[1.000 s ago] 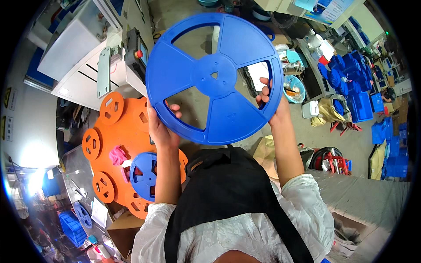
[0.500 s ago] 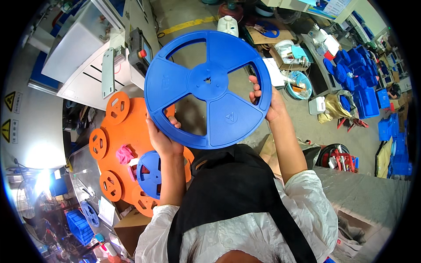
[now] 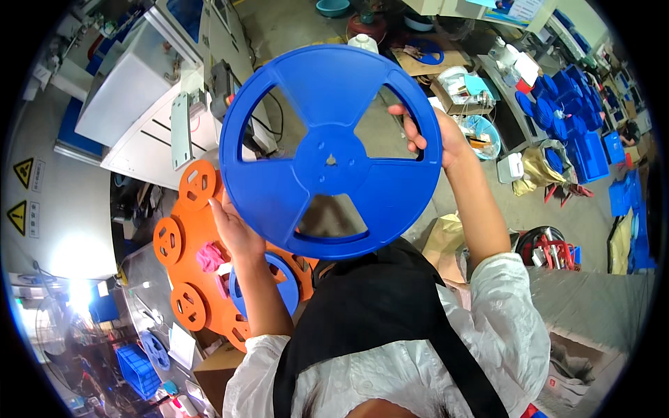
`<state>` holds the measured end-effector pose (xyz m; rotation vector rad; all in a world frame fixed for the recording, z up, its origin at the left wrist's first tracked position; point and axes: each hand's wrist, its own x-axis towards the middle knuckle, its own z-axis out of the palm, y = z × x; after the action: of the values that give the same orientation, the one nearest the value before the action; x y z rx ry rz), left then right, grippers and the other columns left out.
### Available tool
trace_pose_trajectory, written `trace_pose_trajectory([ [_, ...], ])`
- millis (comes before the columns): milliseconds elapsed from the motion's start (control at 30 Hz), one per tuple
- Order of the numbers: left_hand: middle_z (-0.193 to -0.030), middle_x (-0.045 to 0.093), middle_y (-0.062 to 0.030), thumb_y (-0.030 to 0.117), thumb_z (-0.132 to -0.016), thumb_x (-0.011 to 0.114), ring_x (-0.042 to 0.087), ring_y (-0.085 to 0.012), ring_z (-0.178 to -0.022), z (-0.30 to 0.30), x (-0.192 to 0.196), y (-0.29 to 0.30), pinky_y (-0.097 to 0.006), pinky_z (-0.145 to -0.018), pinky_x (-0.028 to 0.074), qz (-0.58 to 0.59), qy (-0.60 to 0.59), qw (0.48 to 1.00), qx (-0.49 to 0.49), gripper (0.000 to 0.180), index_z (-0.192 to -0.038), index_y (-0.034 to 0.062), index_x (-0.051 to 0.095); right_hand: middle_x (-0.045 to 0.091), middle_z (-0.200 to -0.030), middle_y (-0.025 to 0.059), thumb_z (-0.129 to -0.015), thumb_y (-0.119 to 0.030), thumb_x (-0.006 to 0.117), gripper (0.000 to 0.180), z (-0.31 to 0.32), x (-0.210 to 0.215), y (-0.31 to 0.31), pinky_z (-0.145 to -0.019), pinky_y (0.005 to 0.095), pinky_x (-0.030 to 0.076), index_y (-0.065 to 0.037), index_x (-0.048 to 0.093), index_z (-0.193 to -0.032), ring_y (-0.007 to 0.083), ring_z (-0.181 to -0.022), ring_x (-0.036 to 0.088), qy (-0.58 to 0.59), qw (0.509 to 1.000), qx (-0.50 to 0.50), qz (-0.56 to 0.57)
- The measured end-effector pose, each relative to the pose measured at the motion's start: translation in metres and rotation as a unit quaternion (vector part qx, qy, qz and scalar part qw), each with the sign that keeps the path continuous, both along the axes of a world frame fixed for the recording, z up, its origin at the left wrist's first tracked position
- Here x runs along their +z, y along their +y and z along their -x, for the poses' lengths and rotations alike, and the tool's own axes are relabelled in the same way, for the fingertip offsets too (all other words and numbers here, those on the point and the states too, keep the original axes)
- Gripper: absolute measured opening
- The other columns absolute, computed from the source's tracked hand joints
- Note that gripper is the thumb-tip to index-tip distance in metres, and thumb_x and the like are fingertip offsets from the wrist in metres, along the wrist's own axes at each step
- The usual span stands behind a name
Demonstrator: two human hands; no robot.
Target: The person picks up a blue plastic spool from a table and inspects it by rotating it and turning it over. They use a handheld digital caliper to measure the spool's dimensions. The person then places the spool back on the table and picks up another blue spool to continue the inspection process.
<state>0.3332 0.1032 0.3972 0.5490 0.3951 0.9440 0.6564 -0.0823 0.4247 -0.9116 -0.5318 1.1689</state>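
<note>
A large blue plastic reel flange [image 3: 333, 159], with a small centre hole and wedge-shaped windows, is held up in front of me. My right hand [image 3: 439, 134] is closed on its right rim, its fingers showing through the upper-right window. At the lower-left rim is my left hand [image 3: 237, 230], its visible fingers stretched out. It is beside or against the edge; the reel hides part of the hand, so contact is unclear. Below it, a smaller blue reel [image 3: 287, 289], partly behind my left forearm, lies on an orange turntable plate [image 3: 226, 261].
Several orange slotted discs [image 3: 188, 306] sit around the plate. A pink cloth [image 3: 210, 257] lies on it. A white machine cabinet [image 3: 139, 139] stands left. On the right are stacked blue reels [image 3: 550, 115], a blue basin [image 3: 483, 132] and a gold sack [image 3: 536, 171].
The reel has turned, so its windows sit elsewhere, and the embossed marks no longer show. My left hand's fingers no longer curl through a window; that hand has shifted left along the rim.
</note>
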Motion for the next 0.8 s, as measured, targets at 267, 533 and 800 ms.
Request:
trace_pose_trajectory([
  [267, -0.083, 0.063, -0.0101, 0.035, -0.1, 0.048, 0.063, -0.0191, -0.068, 0.003, -0.008, 0.021, -0.03, -0.058, 0.055, -0.067, 0.014, 0.997, -0.024, 0.032, -0.11, 0.0052, 0.055, 0.068, -0.094, 0.0127, -0.1, -0.03, 0.043, 0.041, 0.003, 0.087, 0.037, -0.068, 0.027, 0.057, 0.001, 0.055, -0.124, 0.0163, -0.071, 0.068, -0.128, 0.987, 0.078, 0.053],
  [533, -0.081, 0.059, -0.0036, 0.037, -0.101, 0.043, 0.059, -0.015, -0.071, -0.013, -0.003, 0.0, -0.033, -0.066, 0.053, -0.039, -0.106, 0.99, 0.084, 0.029, -0.104, 0.0105, 0.055, 0.05, -0.135, 0.0075, -0.101, -0.043, 0.037, 0.059, 0.043, 0.038, 0.006, -0.099, 0.0384, 0.045, -0.007, 0.028, -0.146, 0.0203, -0.116, 0.055, -0.137, 0.966, -0.155, -0.156],
  [800, -0.081, 0.058, -0.0012, 0.041, -0.102, 0.039, 0.055, -0.0135, -0.073, -0.031, 0.0, -0.011, -0.034, -0.072, 0.05, -0.063, -0.138, 0.986, 0.076, 0.031, -0.106, 0.0145, 0.055, 0.056, -0.122, 0.0101, -0.101, -0.05, 0.028, 0.056, 0.083, 0.005, -0.005, -0.074, 0.0358, 0.059, -0.013, 0.03, -0.143, 0.0208, -0.096, 0.065, 0.055, 0.961, -0.201, -0.184],
])
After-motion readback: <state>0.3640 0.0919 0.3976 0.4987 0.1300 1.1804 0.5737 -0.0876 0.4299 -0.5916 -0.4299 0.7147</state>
